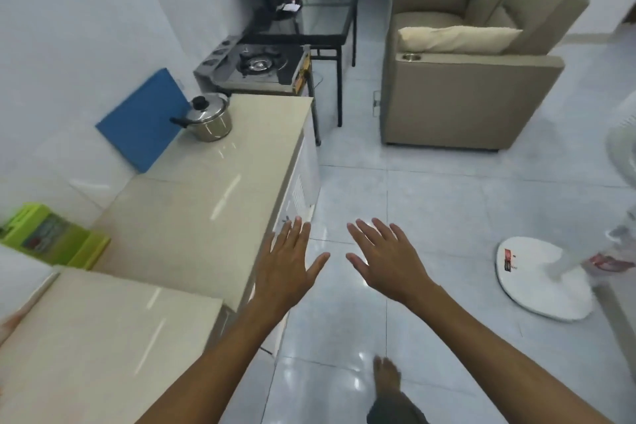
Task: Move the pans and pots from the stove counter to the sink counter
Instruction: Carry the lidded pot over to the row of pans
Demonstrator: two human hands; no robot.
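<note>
Both hands empty: my left hand [287,258] spreads flat past the cream stone counter's [206,203] front edge, my right hand [385,256] over bare floor tiles. Far off, the lidded steel pot [208,117] sits beside a blue board [144,119]; a green box [51,239] is blurred.

My arms were bare from the elbows down, with no sleeves, watch or rings showing. My left hand [287,260] and right hand [385,258] wore no gloves. Below them my foot [387,375] was bare, with the hem of a dark trouser leg [395,406] above it.
</note>
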